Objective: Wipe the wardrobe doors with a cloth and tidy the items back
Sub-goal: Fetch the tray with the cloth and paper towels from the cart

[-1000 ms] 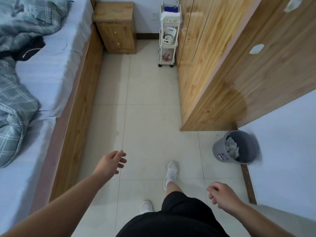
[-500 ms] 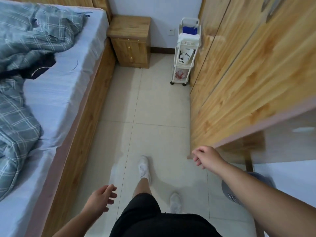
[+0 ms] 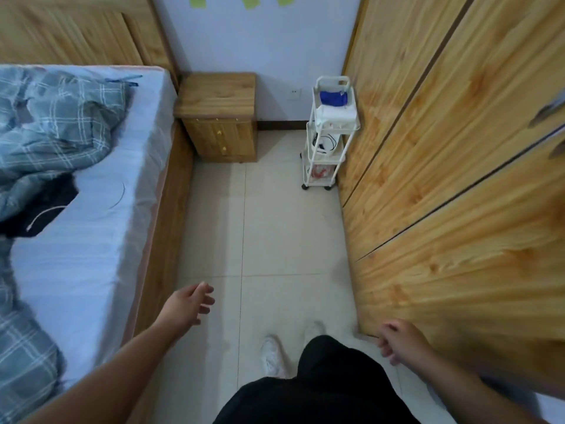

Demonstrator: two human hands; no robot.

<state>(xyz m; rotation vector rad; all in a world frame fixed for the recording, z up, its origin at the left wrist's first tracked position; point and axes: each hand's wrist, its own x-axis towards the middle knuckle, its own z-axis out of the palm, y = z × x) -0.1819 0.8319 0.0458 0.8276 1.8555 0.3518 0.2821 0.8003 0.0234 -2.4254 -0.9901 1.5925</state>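
Observation:
The wooden wardrobe doors (image 3: 452, 166) run along the right side, all closed, with metal handles at the far right edge. My left hand (image 3: 191, 304) hangs over the floor tiles with relaxed fingers and holds nothing. My right hand (image 3: 399, 339) is low beside the bottom corner of the nearest wardrobe door, fingers loosely curled, empty. A blue cloth-like item (image 3: 333, 97) lies on the top shelf of a white trolley (image 3: 328, 133) standing against the wardrobe at the far end.
A bed (image 3: 91, 179) with a plaid duvet and dark clothing fills the left side. A wooden nightstand (image 3: 218, 117) stands at the far wall. A tiled aisle (image 3: 275, 228) runs between bed and wardrobe. My legs and white shoes are below.
I have walked forward along the aisle and the view has tilted up. The open door and the bin are out of view. My right hand dropped lower; my left hand swung forward.

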